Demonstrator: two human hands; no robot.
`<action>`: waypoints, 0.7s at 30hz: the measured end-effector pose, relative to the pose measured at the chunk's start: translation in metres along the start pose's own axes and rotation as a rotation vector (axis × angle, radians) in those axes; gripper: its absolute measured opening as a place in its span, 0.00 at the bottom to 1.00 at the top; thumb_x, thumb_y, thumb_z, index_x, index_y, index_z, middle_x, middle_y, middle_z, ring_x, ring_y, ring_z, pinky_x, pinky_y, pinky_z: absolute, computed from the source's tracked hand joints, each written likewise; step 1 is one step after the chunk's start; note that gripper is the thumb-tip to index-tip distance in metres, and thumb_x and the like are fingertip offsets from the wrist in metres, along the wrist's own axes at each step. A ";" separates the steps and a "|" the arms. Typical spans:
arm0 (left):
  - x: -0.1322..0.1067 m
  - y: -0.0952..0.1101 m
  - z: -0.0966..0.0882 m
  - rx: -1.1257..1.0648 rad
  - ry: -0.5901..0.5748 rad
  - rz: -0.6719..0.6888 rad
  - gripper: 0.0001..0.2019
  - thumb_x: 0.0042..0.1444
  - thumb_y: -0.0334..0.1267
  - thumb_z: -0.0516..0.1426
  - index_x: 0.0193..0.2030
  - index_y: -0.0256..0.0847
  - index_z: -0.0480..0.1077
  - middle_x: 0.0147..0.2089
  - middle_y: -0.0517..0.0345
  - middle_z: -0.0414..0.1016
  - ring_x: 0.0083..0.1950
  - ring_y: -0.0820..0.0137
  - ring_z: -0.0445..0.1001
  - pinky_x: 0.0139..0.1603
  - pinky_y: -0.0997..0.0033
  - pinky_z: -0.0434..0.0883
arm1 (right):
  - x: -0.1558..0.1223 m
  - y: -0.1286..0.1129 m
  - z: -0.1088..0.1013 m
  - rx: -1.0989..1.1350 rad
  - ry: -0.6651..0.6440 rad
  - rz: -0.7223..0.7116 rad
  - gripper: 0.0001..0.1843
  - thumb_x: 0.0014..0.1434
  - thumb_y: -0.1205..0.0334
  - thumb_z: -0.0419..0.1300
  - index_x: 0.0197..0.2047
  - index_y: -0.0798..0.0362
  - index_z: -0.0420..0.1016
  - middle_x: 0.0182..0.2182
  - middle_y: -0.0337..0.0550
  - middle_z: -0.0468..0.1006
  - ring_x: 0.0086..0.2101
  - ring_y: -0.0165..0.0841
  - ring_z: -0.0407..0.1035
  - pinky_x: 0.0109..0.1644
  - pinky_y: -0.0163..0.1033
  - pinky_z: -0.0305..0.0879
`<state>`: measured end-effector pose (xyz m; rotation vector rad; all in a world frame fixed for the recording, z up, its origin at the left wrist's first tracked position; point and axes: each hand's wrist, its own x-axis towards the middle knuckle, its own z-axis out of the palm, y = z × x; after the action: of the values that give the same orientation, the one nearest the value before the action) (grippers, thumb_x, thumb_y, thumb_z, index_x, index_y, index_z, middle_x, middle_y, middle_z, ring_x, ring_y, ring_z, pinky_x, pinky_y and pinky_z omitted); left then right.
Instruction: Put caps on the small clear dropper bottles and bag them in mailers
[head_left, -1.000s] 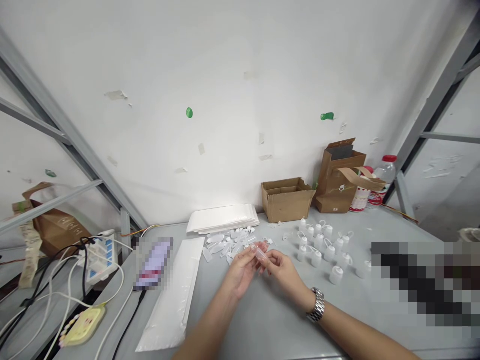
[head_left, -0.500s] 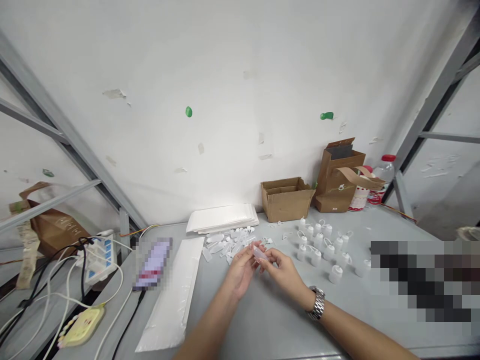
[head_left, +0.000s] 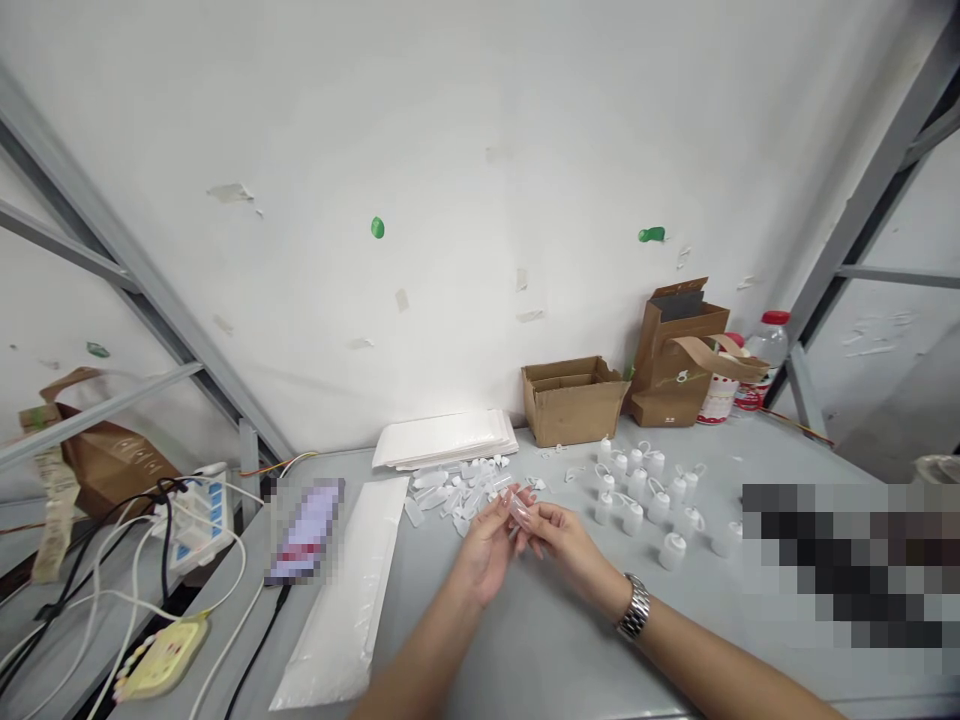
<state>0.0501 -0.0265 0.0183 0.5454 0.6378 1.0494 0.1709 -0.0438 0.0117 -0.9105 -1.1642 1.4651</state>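
Barely shifted since before, both hands, left hand point(head_left: 486, 545) and right hand point(head_left: 566, 540), pinch one small clear vial point(head_left: 518, 512) above the bench point(head_left: 525, 640).

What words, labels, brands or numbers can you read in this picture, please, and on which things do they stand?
No text can be read.
Brown paper bag: a small white mark low on its front, too small to read.
Red-capped bottle: label too small to read.
Brown bag at far left: pale print, blurred.
Flat item beside the long clear bag: pixelated.
Tiny clear vial between left hand and right hand: no print visible.
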 end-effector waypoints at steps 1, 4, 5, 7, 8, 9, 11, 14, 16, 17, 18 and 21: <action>0.000 0.001 0.000 0.013 -0.003 -0.006 0.14 0.46 0.44 0.62 0.37 0.37 0.73 0.40 0.53 0.74 0.39 0.69 0.71 0.32 0.73 0.65 | 0.001 0.000 0.000 0.015 -0.016 -0.001 0.21 0.50 0.44 0.59 0.21 0.55 0.67 0.19 0.40 0.73 0.20 0.26 0.58 0.26 0.35 0.53; 0.001 0.003 0.000 0.059 -0.018 0.018 0.17 0.46 0.47 0.61 0.38 0.35 0.73 0.36 0.52 0.74 0.34 0.70 0.71 0.28 0.74 0.63 | 0.001 0.002 0.001 -0.009 -0.018 -0.024 0.20 0.49 0.44 0.60 0.23 0.55 0.68 0.20 0.40 0.73 0.22 0.27 0.60 0.28 0.35 0.56; 0.001 0.003 -0.001 0.073 -0.019 0.035 0.17 0.45 0.46 0.62 0.38 0.35 0.73 0.35 0.53 0.74 0.33 0.71 0.71 0.26 0.75 0.63 | 0.001 0.003 0.002 -0.030 -0.004 -0.032 0.20 0.48 0.44 0.60 0.23 0.54 0.68 0.20 0.39 0.73 0.22 0.28 0.61 0.28 0.35 0.56; 0.002 0.003 -0.002 0.081 -0.014 0.048 0.16 0.44 0.43 0.63 0.38 0.35 0.73 0.35 0.53 0.75 0.34 0.71 0.71 0.26 0.76 0.62 | 0.000 0.004 0.002 -0.072 0.034 -0.044 0.21 0.47 0.43 0.61 0.24 0.54 0.68 0.20 0.38 0.72 0.23 0.28 0.62 0.28 0.35 0.57; 0.002 0.003 -0.003 0.075 -0.016 0.039 0.16 0.44 0.41 0.64 0.38 0.35 0.73 0.36 0.52 0.75 0.35 0.71 0.71 0.27 0.76 0.62 | -0.001 0.004 0.002 -0.091 0.053 -0.048 0.21 0.47 0.43 0.60 0.24 0.54 0.68 0.20 0.38 0.71 0.23 0.29 0.62 0.28 0.35 0.57; 0.002 0.002 -0.003 0.067 -0.021 0.027 0.15 0.44 0.41 0.64 0.38 0.35 0.73 0.38 0.52 0.75 0.37 0.70 0.72 0.28 0.76 0.63 | -0.001 0.004 0.002 -0.108 0.067 -0.049 0.21 0.48 0.43 0.60 0.24 0.54 0.68 0.20 0.38 0.71 0.23 0.29 0.63 0.27 0.35 0.57; 0.002 0.002 -0.005 0.054 -0.040 0.010 0.14 0.45 0.40 0.63 0.39 0.36 0.73 0.40 0.51 0.75 0.39 0.69 0.72 0.30 0.75 0.64 | -0.002 0.004 0.001 -0.121 0.079 -0.047 0.21 0.48 0.42 0.59 0.24 0.54 0.68 0.19 0.38 0.72 0.23 0.29 0.62 0.27 0.35 0.56; 0.001 0.002 -0.005 0.039 -0.066 -0.008 0.13 0.46 0.39 0.62 0.39 0.37 0.74 0.43 0.50 0.75 0.43 0.67 0.72 0.35 0.74 0.67 | -0.003 0.001 0.000 -0.067 0.042 -0.023 0.21 0.48 0.43 0.60 0.22 0.54 0.68 0.19 0.39 0.72 0.21 0.27 0.59 0.26 0.35 0.54; 0.000 0.002 -0.004 0.036 -0.076 -0.015 0.11 0.46 0.37 0.62 0.38 0.36 0.74 0.44 0.50 0.75 0.46 0.67 0.71 0.39 0.74 0.68 | -0.003 -0.001 0.001 0.020 -0.010 0.015 0.21 0.47 0.44 0.61 0.21 0.55 0.69 0.18 0.39 0.72 0.20 0.27 0.59 0.26 0.34 0.53; 0.000 0.002 -0.003 0.036 -0.073 -0.013 0.10 0.46 0.36 0.62 0.37 0.36 0.74 0.45 0.50 0.75 0.47 0.68 0.71 0.41 0.75 0.68 | -0.002 -0.002 0.002 0.067 -0.036 0.036 0.20 0.47 0.45 0.61 0.22 0.55 0.70 0.18 0.39 0.72 0.20 0.27 0.58 0.26 0.34 0.52; 0.000 0.003 -0.003 0.037 -0.063 -0.007 0.09 0.47 0.35 0.62 0.36 0.36 0.74 0.46 0.49 0.75 0.48 0.68 0.71 0.40 0.76 0.69 | -0.002 -0.002 0.002 0.111 -0.055 0.054 0.20 0.47 0.45 0.62 0.22 0.55 0.71 0.18 0.39 0.71 0.20 0.27 0.58 0.26 0.34 0.51; 0.000 0.003 -0.001 0.048 -0.017 0.003 0.11 0.48 0.39 0.61 0.37 0.36 0.74 0.46 0.49 0.74 0.42 0.70 0.73 0.31 0.78 0.69 | -0.002 0.001 0.004 0.192 -0.079 0.069 0.20 0.46 0.45 0.62 0.25 0.56 0.73 0.18 0.39 0.71 0.20 0.26 0.56 0.26 0.35 0.50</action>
<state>0.0480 -0.0250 0.0200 0.5962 0.6486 1.0336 0.1668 -0.0463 0.0117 -0.7730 -1.0369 1.6509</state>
